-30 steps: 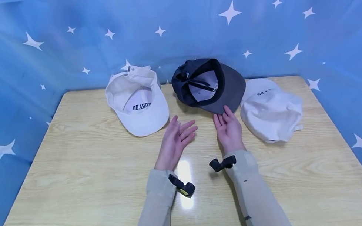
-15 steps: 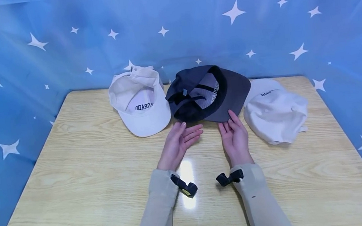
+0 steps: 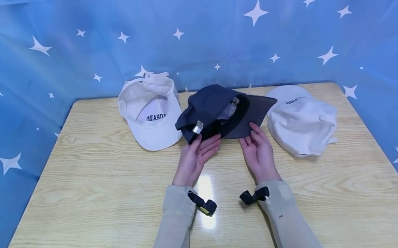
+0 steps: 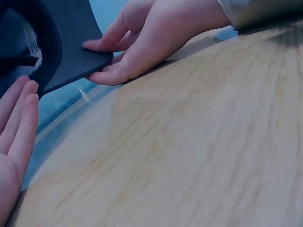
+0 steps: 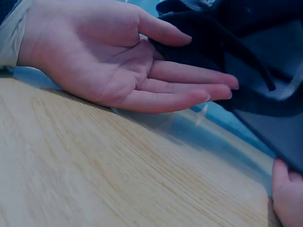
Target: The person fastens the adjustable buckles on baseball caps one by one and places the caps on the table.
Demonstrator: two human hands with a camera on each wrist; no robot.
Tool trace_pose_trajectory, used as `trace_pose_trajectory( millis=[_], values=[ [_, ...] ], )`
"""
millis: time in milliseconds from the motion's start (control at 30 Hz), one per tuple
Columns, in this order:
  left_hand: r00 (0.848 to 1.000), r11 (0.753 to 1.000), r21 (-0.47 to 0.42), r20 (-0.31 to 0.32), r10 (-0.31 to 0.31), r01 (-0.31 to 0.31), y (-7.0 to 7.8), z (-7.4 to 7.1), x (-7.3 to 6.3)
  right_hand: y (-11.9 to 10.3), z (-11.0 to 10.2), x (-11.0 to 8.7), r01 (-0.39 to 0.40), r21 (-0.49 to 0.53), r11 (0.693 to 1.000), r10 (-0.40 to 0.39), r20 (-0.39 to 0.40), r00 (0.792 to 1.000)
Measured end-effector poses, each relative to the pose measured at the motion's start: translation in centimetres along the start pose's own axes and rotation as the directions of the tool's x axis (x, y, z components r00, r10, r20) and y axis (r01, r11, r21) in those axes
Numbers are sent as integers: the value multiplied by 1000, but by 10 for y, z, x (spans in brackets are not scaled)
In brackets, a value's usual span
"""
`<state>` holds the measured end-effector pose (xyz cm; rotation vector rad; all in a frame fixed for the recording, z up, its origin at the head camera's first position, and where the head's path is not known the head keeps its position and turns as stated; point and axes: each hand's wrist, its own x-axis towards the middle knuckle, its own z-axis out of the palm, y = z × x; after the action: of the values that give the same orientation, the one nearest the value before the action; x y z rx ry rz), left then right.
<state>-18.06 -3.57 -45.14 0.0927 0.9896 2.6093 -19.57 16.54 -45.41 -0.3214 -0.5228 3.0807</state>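
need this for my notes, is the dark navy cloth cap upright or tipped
Tipped: the dark navy cloth cap shows its inner lettering in the head view.

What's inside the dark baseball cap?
Inside the dark baseball cap, you can see a black sweatband and pale lettering on a grey lining. Its tilted crown covers the rest, so I can't tell what's deeper in.

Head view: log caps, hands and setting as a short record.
dark cap: tilted, brim to the right
right hand: pinches the brim's near edge
left hand: fingers straight, at the cap's back edge; contact unclear
left white cap: hollow side up, brim toward the person
right white cap: brim away from the person
setting: wooden table, blue star-patterned backdrop
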Motion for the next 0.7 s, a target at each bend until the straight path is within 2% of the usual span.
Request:
trace_pose_trajectory(
  millis=[267, 467, 600, 700],
  values=[
    [998, 991, 118, 5, 58, -58, 2, 2, 1, 3, 3, -1, 27, -93, 995, -28, 0, 1000],
    [993, 979, 169, 17, 116, -118, 0, 5, 2, 2, 3, -1, 5, -74, 997, -5, 0, 1000],
    [976, 945, 248, 31, 214, -215, -3, 7, 3, 1, 2, 0, -12, -64, 998, 11, -15, 1000],
    [961, 918, 293, 13, 276, -268, -4, 8, 2, 0, 2, 0, -18, -51, 999, 17, -34, 999]
  ],
)
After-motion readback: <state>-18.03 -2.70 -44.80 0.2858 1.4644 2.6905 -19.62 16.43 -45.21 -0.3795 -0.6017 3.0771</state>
